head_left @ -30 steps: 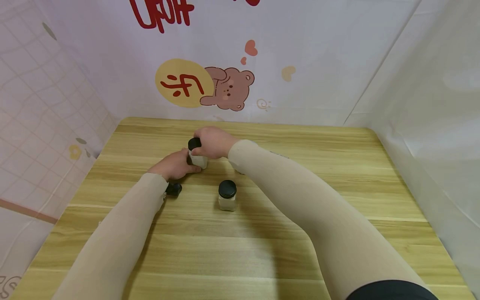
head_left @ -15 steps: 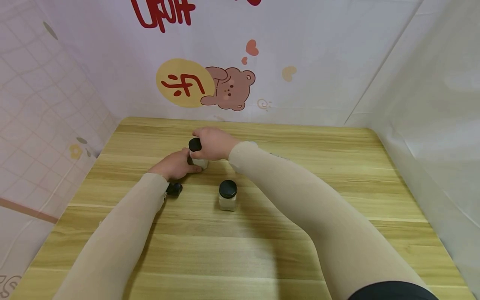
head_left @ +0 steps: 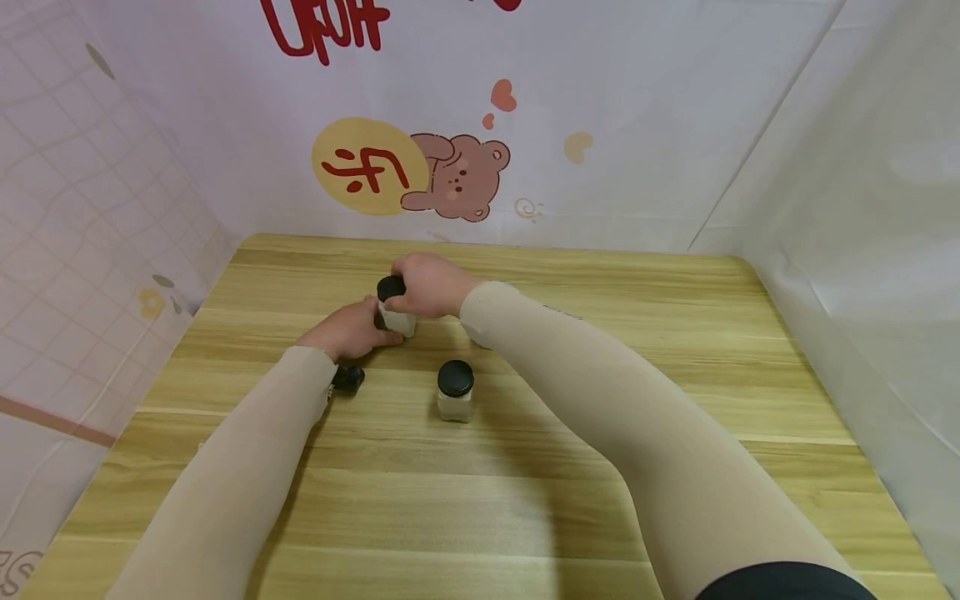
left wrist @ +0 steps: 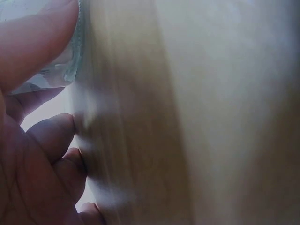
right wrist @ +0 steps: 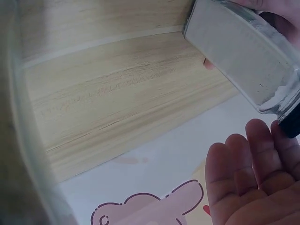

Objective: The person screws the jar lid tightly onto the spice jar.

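Observation:
A glass jar (head_left: 399, 322) with a black lid (head_left: 390, 288) stands at the left rear of the table. My left hand (head_left: 347, 330) grips its lower body, with the thumb across the glass in the left wrist view. My right hand (head_left: 431, 286) holds the black lid from above and the right, its fingertips at the lid's edge. White powder fills most of the jar (right wrist: 243, 56) in the right wrist view. The lid (right wrist: 291, 123) is on the jar there, beside the right fingers. Nearer to me stands a second black-lidded jar (head_left: 455, 407), untouched.
The wooden table (head_left: 420, 508) ends at a white wall sheet (head_left: 637, 125) printed with a bear. A small black device (head_left: 348, 379) sits at my left wrist. My right sleeve (head_left: 600, 383) crosses over the table's right half.
My right fingers shift slightly on the lid, and that hand moves a little to the right. The left hand, the jar it grips and the second jar stay in place.

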A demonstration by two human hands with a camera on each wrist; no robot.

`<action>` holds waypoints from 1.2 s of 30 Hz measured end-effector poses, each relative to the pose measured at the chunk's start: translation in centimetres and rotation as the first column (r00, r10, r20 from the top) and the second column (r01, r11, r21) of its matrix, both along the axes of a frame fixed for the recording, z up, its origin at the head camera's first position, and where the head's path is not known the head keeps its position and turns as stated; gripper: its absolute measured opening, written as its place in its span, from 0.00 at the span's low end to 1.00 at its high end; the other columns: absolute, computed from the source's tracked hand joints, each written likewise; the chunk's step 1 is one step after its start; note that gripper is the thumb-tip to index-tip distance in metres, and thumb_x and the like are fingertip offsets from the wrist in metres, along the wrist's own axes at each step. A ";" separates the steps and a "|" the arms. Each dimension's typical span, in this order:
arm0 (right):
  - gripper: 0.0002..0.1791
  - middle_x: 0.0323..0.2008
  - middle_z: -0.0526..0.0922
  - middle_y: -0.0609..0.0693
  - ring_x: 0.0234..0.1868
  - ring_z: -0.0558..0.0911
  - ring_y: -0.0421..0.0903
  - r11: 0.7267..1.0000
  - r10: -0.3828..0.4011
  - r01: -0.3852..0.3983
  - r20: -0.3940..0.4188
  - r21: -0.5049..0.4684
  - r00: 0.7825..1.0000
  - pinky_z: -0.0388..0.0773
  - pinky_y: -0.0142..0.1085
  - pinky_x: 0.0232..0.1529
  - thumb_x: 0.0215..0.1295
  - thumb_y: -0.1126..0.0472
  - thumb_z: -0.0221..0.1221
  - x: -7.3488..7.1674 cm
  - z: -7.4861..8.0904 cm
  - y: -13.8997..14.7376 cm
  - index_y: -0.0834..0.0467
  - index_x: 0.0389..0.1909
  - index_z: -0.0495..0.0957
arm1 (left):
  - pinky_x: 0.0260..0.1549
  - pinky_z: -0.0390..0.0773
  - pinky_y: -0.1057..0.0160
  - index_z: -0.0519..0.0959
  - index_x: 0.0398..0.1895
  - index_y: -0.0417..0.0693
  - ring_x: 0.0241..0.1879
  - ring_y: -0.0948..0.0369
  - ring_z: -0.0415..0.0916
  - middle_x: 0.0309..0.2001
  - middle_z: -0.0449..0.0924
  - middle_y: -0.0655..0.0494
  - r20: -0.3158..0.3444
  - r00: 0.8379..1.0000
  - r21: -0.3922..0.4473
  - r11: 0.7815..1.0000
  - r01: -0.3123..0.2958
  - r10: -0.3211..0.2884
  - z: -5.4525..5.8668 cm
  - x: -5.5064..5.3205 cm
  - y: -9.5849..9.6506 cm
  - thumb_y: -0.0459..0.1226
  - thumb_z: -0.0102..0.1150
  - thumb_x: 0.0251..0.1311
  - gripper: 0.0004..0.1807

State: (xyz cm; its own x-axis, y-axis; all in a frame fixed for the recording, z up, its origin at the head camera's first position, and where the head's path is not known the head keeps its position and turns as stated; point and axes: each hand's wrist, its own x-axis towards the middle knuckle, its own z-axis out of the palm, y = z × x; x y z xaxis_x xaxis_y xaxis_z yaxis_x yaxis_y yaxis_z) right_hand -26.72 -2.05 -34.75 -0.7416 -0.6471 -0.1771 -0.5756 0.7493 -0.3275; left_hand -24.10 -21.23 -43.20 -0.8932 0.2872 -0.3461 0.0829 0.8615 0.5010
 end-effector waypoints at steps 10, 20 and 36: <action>0.36 0.69 0.79 0.53 0.63 0.79 0.46 0.999 0.034 -0.034 -0.035 0.013 0.999 0.76 0.37 0.68 0.73 0.47 0.64 -0.4 -0.4 0.0 0.56 0.77 0.68 | 0.74 0.65 0.35 0.59 0.81 0.46 0.77 0.39 0.64 0.78 0.65 0.39 -0.002 1.000 0.003 1.000 0.020 -0.020 -0.1 -0.2 0.0 0.54 0.66 0.70 0.44; 0.23 0.53 0.82 0.50 0.48 0.79 0.45 1.000 0.023 -0.023 -0.020 -0.003 1.000 0.78 0.34 0.50 0.75 0.46 0.63 0.1 -0.1 0.1 0.56 0.62 0.77 | 0.73 0.67 0.36 0.63 0.76 0.45 0.74 0.40 0.68 0.75 0.69 0.39 -0.008 1.000 0.021 1.000 0.023 -0.023 0.0 -0.1 0.0 0.52 0.66 0.71 0.39; 0.27 0.62 0.82 0.51 0.57 0.79 0.46 0.999 0.052 -0.052 -0.035 0.000 0.998 0.78 0.36 0.61 0.75 0.51 0.61 0.0 -0.1 0.1 0.55 0.70 0.75 | 0.73 0.67 0.35 0.62 0.78 0.46 0.75 0.39 0.67 0.76 0.67 0.39 -0.004 1.000 0.008 1.000 0.021 -0.021 0.2 0.1 0.1 0.52 0.66 0.71 0.40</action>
State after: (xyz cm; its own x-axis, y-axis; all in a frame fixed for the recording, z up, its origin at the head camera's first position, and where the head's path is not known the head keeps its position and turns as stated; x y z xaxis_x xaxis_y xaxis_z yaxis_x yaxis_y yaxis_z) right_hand -26.72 -1.99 -34.85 -0.7127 -0.6851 -0.1509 -0.6248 0.7177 -0.3076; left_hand -24.03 -21.09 -42.97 -0.8884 0.3086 -0.3398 0.1029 0.8554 0.5077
